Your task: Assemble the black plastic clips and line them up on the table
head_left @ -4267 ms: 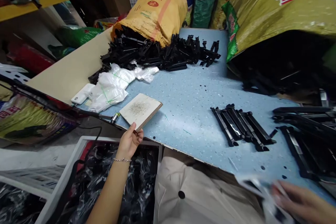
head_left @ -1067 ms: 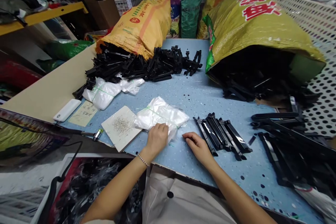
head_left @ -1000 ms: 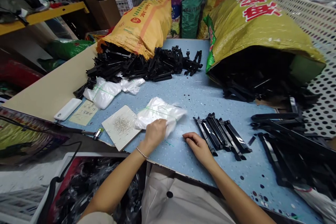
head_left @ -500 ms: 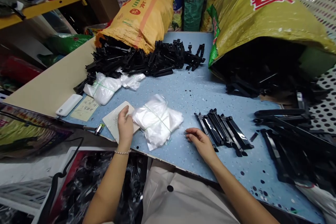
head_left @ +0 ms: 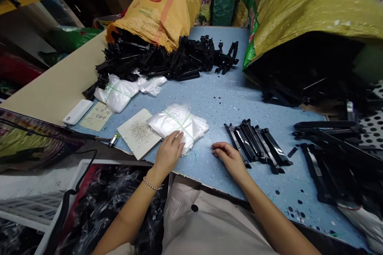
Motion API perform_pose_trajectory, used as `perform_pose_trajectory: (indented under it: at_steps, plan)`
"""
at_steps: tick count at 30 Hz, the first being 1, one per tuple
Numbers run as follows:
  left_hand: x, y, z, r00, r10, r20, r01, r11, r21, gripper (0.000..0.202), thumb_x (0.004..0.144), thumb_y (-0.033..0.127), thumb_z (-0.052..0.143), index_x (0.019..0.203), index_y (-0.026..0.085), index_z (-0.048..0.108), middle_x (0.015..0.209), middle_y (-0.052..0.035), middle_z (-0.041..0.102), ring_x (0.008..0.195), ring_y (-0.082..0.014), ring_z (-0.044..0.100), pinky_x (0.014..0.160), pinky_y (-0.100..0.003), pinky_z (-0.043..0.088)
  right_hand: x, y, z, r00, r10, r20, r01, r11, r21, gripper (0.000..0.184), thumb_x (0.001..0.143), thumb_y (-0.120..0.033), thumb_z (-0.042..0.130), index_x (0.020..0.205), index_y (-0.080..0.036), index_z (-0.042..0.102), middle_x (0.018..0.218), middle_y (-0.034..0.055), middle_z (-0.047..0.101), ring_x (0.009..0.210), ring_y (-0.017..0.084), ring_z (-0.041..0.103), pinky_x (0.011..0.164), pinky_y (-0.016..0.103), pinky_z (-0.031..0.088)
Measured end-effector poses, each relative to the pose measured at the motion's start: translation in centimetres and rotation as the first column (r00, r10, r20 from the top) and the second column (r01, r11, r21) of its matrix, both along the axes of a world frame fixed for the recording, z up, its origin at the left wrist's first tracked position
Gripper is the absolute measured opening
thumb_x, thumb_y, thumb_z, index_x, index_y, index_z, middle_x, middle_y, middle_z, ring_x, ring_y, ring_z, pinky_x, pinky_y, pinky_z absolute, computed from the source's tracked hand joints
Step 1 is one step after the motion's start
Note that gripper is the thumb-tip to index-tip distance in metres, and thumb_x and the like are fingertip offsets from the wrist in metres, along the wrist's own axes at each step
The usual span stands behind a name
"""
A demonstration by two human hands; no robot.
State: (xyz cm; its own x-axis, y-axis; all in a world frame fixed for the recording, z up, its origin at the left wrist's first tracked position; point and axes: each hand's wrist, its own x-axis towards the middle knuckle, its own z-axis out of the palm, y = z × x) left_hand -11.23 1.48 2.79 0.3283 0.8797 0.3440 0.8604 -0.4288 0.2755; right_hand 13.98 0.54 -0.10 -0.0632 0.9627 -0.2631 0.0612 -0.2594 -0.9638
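A bundle of clear plastic bags [head_left: 196, 125], tied with thin green string, lies on the blue speckled table in front of me. My left hand [head_left: 170, 149], with a ring and a bead bracelet, rests its outstretched fingers on the bundle's near edge. To the right of the bundle, my right hand [head_left: 229, 157] lies on the table with loosely bent fingers and nothing visible in them. Beside it is a row of black plastic strips [head_left: 257, 145]. Left of the bundle sits a whitish square pad [head_left: 139, 135] strewn with small specks.
An orange sack [head_left: 167, 8] spills black plastic parts [head_left: 185, 61] at the back. A yellow sack [head_left: 299, 20] gapes at the right, near more black parts [head_left: 338, 167]. Another bag bundle [head_left: 118, 91], a white device [head_left: 77, 112] and a note [head_left: 97, 115] lie left.
My left hand has moved right, from the square pad onto the bag bundle, uncovering the specks. My right hand stays in about the same place. The view has tilted slightly downward.
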Motion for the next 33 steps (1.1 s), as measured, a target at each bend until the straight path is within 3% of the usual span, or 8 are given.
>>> perform_pose_trajectory:
  at_steps: [4,9,13,16,22,24,29,33]
  plan:
    - [-0.6,0.7,0.2,0.999,0.003,-0.046,-0.007,0.994,-0.107,0.026,0.092,0.015,0.045,0.113,0.014,0.06,0.101,-0.0135,0.063,0.094,-0.0254,0.059,0.084,-0.042,0.051,0.0,0.0,-0.2,1.0,0.006,0.014,-0.006,1.0,-0.005,0.025,0.08,-0.04,0.063,0.097,-0.022,0.067,0.097,0.0058,0.07,0.085,0.02,0.065,0.082,0.037,0.05]
    - [-1.1,0.7,0.0,0.994,0.044,0.096,-0.03,0.99,-0.136,0.012,0.087,0.015,0.053,0.078,0.018,0.059,0.079,-0.0059,0.06,0.079,-0.0208,0.057,0.075,-0.035,0.049,0.2,-0.1,-0.4,1.0,0.009,0.004,-0.009,1.0,-0.009,0.025,0.08,-0.041,0.063,0.097,-0.021,0.066,0.096,0.006,0.07,0.086,0.02,0.065,0.08,0.036,0.05]
    - [-1.4,-0.2,0.0,0.968,0.06,0.244,-0.028,0.991,-0.131,0.014,0.091,0.023,0.053,0.084,0.018,0.063,0.082,-0.0055,0.064,0.081,-0.0195,0.059,0.078,-0.033,0.048,0.4,-0.1,-0.4,1.0,0.012,-0.005,-0.012,1.0,-0.017,0.026,0.08,-0.04,0.063,0.097,-0.021,0.066,0.096,0.006,0.069,0.085,0.02,0.065,0.08,0.036,0.05]
    - [-1.6,-1.0,0.5,0.937,0.176,0.301,-0.106,0.966,-0.237,0.021,0.095,0.028,0.047,0.087,0.019,0.064,0.076,-0.0029,0.065,0.072,-0.0168,0.06,0.069,-0.03,0.048,0.3,-0.1,-0.3,1.0,0.015,0.0,-0.015,1.0,-0.022,0.025,0.08,-0.04,0.063,0.097,-0.022,0.066,0.096,0.0056,0.07,0.084,0.019,0.065,0.081,0.036,0.05]
    - [-0.5,-1.1,1.9,0.997,0.075,0.025,-0.073,0.994,-0.077,0.024,0.089,0.035,0.059,0.102,0.017,0.067,0.1,-0.0127,0.067,0.095,-0.0267,0.058,0.082,-0.04,0.047,0.1,0.1,0.0,0.999,0.04,0.036,-0.039,0.999,-0.02,0.024,0.081,-0.039,0.062,0.098,-0.023,0.066,0.098,0.0051,0.07,0.086,0.02,0.065,0.082,0.036,0.049]
    - [-0.2,-0.6,2.0,0.997,0.076,-0.023,-0.078,0.992,-0.095,0.018,0.091,0.029,0.054,0.094,0.018,0.068,0.091,-0.0117,0.067,0.088,-0.0253,0.059,0.078,-0.039,0.047,0.0,0.0,0.0,0.998,0.045,0.047,-0.044,0.999,-0.015,0.026,0.081,-0.04,0.061,0.099,-0.023,0.066,0.098,0.0052,0.07,0.087,0.02,0.065,0.083,0.036,0.049]
    - [-0.4,0.2,1.8,0.958,0.179,0.224,-0.112,0.953,-0.281,0.02,0.093,0.029,0.05,0.083,0.018,0.064,0.079,-0.0047,0.066,0.076,-0.0185,0.061,0.072,-0.031,0.048,-0.1,-0.3,0.0,0.998,0.036,0.052,-0.036,0.999,-0.01,0.028,0.081,-0.042,0.061,0.1,-0.022,0.066,0.099,0.0055,0.07,0.089,0.02,0.065,0.085,0.037,0.049]
    - [-0.4,0.0,1.5,0.975,0.114,0.192,-0.066,0.969,-0.24,0.016,0.091,0.029,0.053,0.089,0.018,0.065,0.089,-0.0074,0.067,0.088,-0.0222,0.061,0.082,-0.035,0.047,-0.1,-0.3,0.0,0.997,0.047,0.059,-0.046,0.999,-0.015,0.028,0.081,-0.042,0.061,0.1,-0.023,0.066,0.101,0.0051,0.07,0.09,0.02,0.064,0.087,0.037,0.048]
